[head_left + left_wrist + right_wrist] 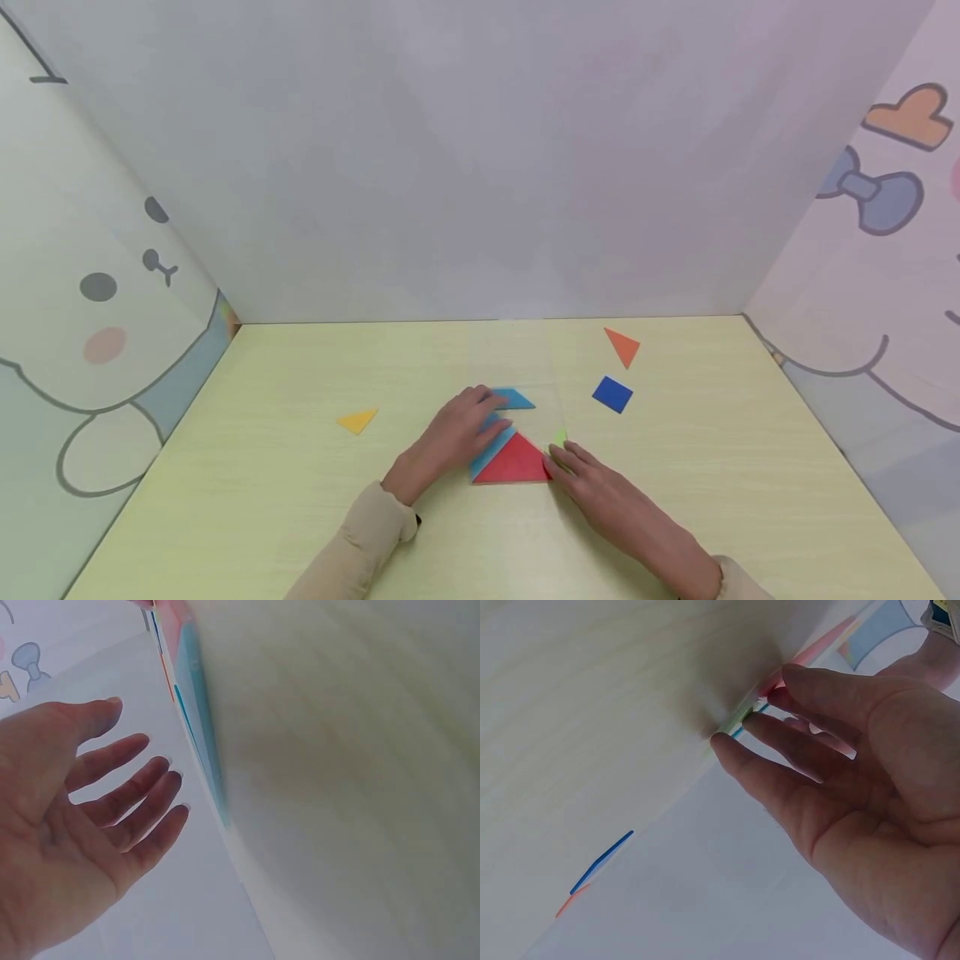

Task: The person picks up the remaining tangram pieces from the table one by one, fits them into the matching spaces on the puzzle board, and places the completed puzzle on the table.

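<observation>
Red triangle (513, 465) is seen flat on table (270, 492), against light-blue piece (491, 455); judged light, stiff, slippery, best taken by its edges. Left hand (459, 429) is held over light-blue piece, fingers apart; right hand (603, 492) is laid at red's right corner, nothing visibly pinched.

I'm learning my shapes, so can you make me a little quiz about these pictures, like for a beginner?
1. True or false: the flat dark blue square lies apart from the flat red triangle.
2. Which is closest to the pale back wall?
A) the red triangle
B) the flat orange triangle
C) the dark blue square
3. Which hand is nearer the flat light green piece?

Key
1. True.
2. B, the orange triangle.
3. The right hand.
</observation>
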Tool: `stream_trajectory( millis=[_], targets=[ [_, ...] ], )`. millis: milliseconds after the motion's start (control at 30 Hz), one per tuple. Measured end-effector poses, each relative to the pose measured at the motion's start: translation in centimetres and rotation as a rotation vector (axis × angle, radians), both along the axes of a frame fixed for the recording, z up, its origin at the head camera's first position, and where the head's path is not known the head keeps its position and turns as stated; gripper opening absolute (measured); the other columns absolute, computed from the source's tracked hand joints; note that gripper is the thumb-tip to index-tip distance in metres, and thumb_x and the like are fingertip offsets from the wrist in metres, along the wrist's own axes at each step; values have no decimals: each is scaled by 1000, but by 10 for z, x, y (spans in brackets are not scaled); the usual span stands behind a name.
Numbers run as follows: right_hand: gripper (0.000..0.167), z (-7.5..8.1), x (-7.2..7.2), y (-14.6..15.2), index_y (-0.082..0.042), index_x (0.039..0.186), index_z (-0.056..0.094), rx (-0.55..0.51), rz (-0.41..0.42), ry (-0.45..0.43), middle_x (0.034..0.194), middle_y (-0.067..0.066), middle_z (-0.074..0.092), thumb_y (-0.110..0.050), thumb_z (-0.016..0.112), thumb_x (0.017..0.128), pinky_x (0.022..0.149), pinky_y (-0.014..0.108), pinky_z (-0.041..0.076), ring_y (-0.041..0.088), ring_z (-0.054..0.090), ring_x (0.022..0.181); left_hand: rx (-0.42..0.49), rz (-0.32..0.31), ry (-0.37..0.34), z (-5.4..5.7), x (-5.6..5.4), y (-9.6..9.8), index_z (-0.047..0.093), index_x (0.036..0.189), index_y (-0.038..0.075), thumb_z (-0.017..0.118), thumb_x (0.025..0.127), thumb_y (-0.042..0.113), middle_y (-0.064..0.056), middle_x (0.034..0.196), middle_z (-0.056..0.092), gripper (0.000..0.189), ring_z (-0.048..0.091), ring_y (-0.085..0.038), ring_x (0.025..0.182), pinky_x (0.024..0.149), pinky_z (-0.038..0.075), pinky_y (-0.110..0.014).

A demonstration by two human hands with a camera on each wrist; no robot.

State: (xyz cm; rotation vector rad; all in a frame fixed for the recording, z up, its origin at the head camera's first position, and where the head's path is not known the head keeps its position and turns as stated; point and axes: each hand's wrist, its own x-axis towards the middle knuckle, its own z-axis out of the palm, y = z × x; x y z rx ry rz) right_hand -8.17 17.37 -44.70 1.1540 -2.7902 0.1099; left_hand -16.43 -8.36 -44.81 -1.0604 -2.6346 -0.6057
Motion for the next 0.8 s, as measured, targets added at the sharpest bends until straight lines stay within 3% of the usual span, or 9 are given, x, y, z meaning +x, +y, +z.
stream_trajectory(
  millis=[167, 367, 533, 800],
  targets=[
    [56, 0, 0, 0, 2, 133, 65, 1, 0, -3, 137, 18, 61, 8, 81, 81, 88, 39, 59, 39, 58, 127, 25, 22, -16, 1, 7, -2, 71, 118, 6, 77, 94, 22, -8, 110, 68, 29, 65, -22, 101, 88, 58, -34],
    [56, 1, 1, 0, 3, 134, 64, 1, -8, -10, 137, 18, 61, 9, 80, 81, 88, 39, 59, 39, 58, 127, 29, 31, -65, 3, 15, -6, 71, 111, 6, 78, 93, 20, -6, 102, 67, 24, 65, -18, 91, 79, 58, -30],
    [53, 0, 1, -1, 2, 133, 65, -5, -8, 5, 136, 18, 62, 10, 79, 82, 88, 38, 59, 38, 58, 127, 15, 32, -95, 5, 23, -8, 72, 108, 6, 79, 92, 19, -5, 95, 67, 21, 64, -16, 85, 73, 56, -25],
    [57, 2, 1, -1, 2, 134, 65, -1, -26, -25, 137, 19, 61, 9, 82, 80, 88, 39, 59, 39, 58, 127, -45, 30, -157, 6, 33, -12, 73, 108, 10, 79, 93, 23, -2, 95, 66, 21, 60, -13, 84, 73, 54, -22]
  ],
)
